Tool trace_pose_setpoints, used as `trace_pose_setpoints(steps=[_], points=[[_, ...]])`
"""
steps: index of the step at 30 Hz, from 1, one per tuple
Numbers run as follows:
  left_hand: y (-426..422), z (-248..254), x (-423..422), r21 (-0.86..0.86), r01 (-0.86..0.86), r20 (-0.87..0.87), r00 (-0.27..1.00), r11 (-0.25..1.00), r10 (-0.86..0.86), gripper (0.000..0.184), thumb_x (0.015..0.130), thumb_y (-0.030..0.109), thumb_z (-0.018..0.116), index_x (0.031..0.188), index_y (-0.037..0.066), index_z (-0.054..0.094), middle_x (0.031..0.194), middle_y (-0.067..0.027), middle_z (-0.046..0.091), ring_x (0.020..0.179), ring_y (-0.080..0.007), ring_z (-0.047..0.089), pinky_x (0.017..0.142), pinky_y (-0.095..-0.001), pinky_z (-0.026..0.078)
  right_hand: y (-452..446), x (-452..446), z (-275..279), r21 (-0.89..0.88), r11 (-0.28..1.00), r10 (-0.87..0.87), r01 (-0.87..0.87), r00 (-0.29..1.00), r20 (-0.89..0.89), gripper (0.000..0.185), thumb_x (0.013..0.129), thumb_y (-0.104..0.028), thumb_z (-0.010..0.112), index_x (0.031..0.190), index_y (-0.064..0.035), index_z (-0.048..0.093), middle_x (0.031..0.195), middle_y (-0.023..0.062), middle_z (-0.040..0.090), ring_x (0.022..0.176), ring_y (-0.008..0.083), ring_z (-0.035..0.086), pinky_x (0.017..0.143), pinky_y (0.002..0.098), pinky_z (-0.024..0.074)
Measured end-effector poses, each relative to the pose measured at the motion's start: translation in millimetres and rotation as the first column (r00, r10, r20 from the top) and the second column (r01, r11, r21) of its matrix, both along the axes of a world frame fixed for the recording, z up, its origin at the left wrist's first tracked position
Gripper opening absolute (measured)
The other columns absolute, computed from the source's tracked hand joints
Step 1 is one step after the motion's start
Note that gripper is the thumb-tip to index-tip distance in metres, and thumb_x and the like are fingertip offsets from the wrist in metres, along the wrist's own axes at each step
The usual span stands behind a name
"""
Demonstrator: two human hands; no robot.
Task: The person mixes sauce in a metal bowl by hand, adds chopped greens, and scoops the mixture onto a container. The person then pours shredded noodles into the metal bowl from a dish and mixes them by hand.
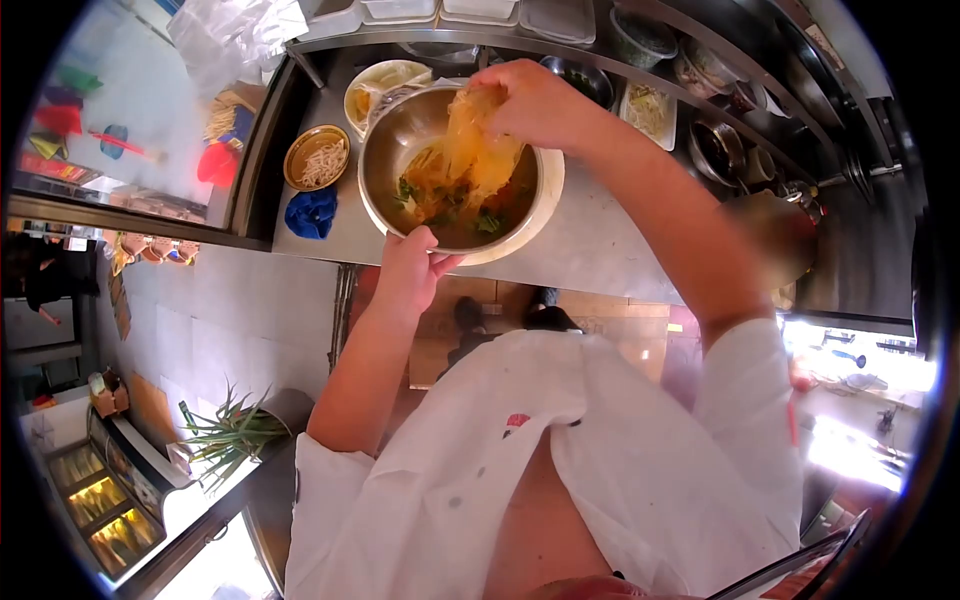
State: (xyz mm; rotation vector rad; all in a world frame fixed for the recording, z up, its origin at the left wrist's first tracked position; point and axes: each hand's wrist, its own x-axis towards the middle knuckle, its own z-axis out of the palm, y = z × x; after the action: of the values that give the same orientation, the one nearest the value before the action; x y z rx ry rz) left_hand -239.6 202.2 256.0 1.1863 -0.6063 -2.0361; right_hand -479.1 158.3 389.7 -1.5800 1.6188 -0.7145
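Observation:
A steel mixing bowl (382, 180) stands on a round pale board (548, 190) on the steel counter. Inside it lie orange-brown strands with green leaves (435, 195). My left hand (410, 268) grips the bowl's near rim, thumb over the edge. Above the far right of the bowl, my right hand (525, 100) is closed on translucent yellow-orange noodles (480, 145), which hang down into the bowl.
Left of the bowl are a brown dish of white shreds (322, 165), a blue cloth (311, 214) and a yellowish bowl (357, 92). Behind runs a steel shelf (400, 33) with containers. A tray of sprouts (648, 112) and a dark pot (716, 150) stand right.

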Motion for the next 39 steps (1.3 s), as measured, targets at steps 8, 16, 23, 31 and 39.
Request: trace_pose_setpoints(steps=[8, 16, 23, 31, 39], points=[[-19.3, -3.5, 6.0, -0.052, -0.054, -0.011, 0.998, 0.997, 0.054, 0.034, 0.082, -0.001, 0.049, 0.116, -0.003, 0.056, 0.094, -0.0082, 0.062, 0.07, -0.0144, 0.057, 0.086, -0.0433, 0.064, -26.3, -7.7, 6.9, -0.054, 0.998, 0.012, -0.015, 0.998, -0.055, 0.044, 0.07, -0.003, 0.069, 0.114, -0.0006, 0.069, 0.101, 0.0122, 0.073, 0.089, 0.0203, 0.067, 0.082, 0.0325, 0.0554], [-28.1, 8.6, 9.3, -0.086, -0.144, 0.064, 0.987, 0.986, 0.15, 0.042, 0.082, -0.001, 0.049, 0.124, -0.004, 0.053, 0.106, -0.0129, 0.064, 0.074, -0.0177, 0.059, 0.087, -0.0443, 0.064, -42.2, -22.4, -11.8, -0.156, 0.987, 0.048, -0.047, 0.999, 0.001, 0.038, 0.077, -0.01, 0.07, 0.114, -0.0009, 0.07, 0.093, 0.0121, 0.073, 0.079, 0.0197, 0.067, 0.067, 0.0336, 0.0561], [-34.2, -10.6, 14.0, -0.118, -0.196, 0.138, 0.967, 0.973, 0.212, 0.042, 0.083, -0.003, 0.049, 0.125, -0.001, 0.05, 0.104, -0.0115, 0.063, 0.072, -0.0159, 0.06, 0.084, -0.044, 0.065, -33.8, -41.5, -66.4, 0.059, 0.997, -0.049, 0.047, 0.998, 0.04, 0.035, 0.079, -0.011, 0.072, 0.112, -0.0018, 0.071, 0.091, 0.0122, 0.072, 0.072, 0.019, 0.067, 0.061, 0.0327, 0.0553], [-40.3, -38.0, 20.2, -0.11, -0.161, 0.161, 0.971, 0.981, 0.177, 0.06, 0.086, -0.003, 0.045, 0.142, 0.01, 0.028, 0.127, -0.018, 0.055, 0.097, -0.0272, 0.07, 0.083, -0.0437, 0.066, -33.7, -56.9, -218.4, 0.09, 0.986, -0.129, 0.139, 0.985, -0.114, 0.03, 0.078, -0.003, 0.07, 0.108, -0.0027, 0.07, 0.098, 0.0114, 0.074, 0.089, 0.0227, 0.069, 0.08, 0.0337, 0.0546], [-34.7, -22.1, 3.7, -0.154, -0.236, 0.205, 0.942, 0.96, 0.264, 0.051, 0.085, -0.004, 0.048, 0.136, 0.001, 0.039, 0.12, -0.0171, 0.061, 0.091, -0.0251, 0.07, 0.086, -0.045, 0.065, -27.7, -55.4, -225.4, 0.102, 0.995, 0.037, -0.012, 0.969, -0.244, 0.05, 0.074, -0.014, 0.079, 0.121, -0.0031, 0.065, 0.12, 0.0187, 0.064, 0.114, 0.0334, 0.062, 0.096, 0.0384, 0.0507]])
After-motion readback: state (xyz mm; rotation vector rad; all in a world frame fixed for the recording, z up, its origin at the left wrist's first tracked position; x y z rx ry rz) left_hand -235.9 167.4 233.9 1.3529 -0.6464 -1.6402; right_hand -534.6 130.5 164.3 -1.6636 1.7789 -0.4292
